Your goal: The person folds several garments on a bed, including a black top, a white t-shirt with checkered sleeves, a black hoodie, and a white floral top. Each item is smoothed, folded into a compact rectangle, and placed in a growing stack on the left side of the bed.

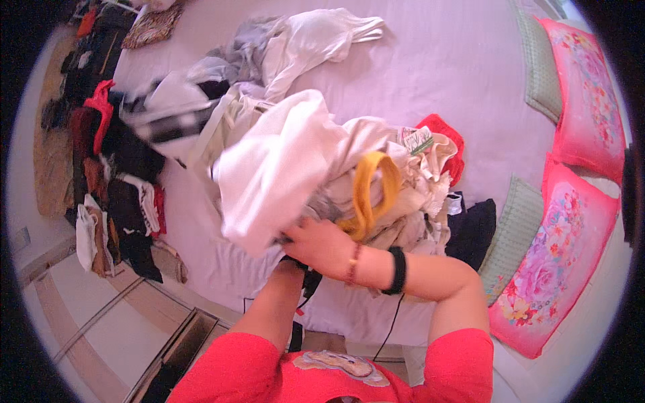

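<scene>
A white cloth garment [274, 171], blurred and partly raised, spreads in front of my hands. My right hand [322, 247] reaches across my left wrist, its fingers curled at the garment's lower edge. My left forearm [282, 292] comes up from below with a dark band at the wrist; the left hand itself is hidden behind my right hand and the cloth. Just right of my right hand, a looped mustard-yellow strip of cloth [370, 196] lies on a heap of pale clothes [418, 201]. A red cloth [446, 146] shows behind that heap.
More white and grey garments [302, 45] lie farther up the lilac bedsheet [443, 65]. A black-and-white garment [176, 123] is at left. Dark clothes [131, 166] line the left edge. Pink floral pillows [549, 262] and black cloth [471, 229] are at right. A black cable [390, 327] hangs near me.
</scene>
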Demonstrator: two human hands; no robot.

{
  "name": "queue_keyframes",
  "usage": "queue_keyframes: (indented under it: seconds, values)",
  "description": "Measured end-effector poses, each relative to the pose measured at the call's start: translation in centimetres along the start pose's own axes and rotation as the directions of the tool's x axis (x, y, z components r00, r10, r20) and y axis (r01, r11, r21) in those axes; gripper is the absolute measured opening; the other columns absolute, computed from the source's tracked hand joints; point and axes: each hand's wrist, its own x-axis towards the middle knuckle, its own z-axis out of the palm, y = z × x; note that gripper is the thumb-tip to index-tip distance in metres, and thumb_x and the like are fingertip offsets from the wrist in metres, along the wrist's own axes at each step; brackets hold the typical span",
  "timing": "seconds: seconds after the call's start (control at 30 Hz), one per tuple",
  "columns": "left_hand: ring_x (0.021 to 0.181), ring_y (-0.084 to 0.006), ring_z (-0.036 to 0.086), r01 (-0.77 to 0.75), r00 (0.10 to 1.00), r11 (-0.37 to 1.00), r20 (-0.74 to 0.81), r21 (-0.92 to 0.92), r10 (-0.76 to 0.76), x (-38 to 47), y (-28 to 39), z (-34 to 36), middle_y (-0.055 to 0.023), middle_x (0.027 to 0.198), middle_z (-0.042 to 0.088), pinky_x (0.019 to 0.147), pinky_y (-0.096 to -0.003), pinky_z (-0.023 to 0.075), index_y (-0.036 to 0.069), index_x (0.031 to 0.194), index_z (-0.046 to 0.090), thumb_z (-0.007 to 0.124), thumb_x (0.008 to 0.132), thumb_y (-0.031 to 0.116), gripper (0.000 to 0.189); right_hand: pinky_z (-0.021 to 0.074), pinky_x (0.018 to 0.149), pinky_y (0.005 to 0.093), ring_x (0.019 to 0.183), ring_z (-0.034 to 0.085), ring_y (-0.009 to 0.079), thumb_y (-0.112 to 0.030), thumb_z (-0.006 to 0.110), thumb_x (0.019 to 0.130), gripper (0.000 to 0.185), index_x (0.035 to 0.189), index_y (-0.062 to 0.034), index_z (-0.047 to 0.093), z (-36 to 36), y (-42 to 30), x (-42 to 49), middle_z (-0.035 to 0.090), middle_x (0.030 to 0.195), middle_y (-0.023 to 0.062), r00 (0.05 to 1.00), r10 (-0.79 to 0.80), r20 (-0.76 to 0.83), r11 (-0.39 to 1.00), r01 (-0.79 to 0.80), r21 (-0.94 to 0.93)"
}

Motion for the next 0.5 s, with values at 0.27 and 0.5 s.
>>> queue_keyframes:
  seconds: [0.27, 0.5]
  values:
    - [0.071, -0.0225, 0.061, -0.010, 0.997, 1.000, 0.074, 0.004, 0.010, -0.2, -0.8, -0.6, -0.0073, 0.088, 0.063, 0.059, -0.0383, 0.0528, 0.007, 0.092, 0.060, 0.050, 0.086, 0.037, 0.032, 0.0485, 0.067, 0.0361, 0.079, 0.058, 0.0276, -0.006, 0.058, 0.065, 0.016, 0.080, -0.0096, 0.062, -10.9, -6.5, -13.2, 0.055, 0.094, 0.0106, 0.815, 0.549, -0.183, 0.823, -0.565, -0.048]
    - [0.072, -0.0225, 0.061, -0.008, 0.985, 0.999, 0.171, 0.051, -0.001, 1.2, -0.4, -1.0, -0.0073, 0.089, 0.063, 0.060, -0.0386, 0.0530, 0.007, 0.092, 0.060, 0.050, 0.086, 0.037, 0.033, 0.0417, 0.082, 0.0358, 0.093, 0.053, 0.0287, 0.000, 0.053, 0.063, 0.010, 0.072, -0.0046, 0.056, -13.6, -5.7, -25.6, 0.055, 0.098, 0.0121, 0.404, 0.748, -0.527, 0.365, -0.913, -0.182]
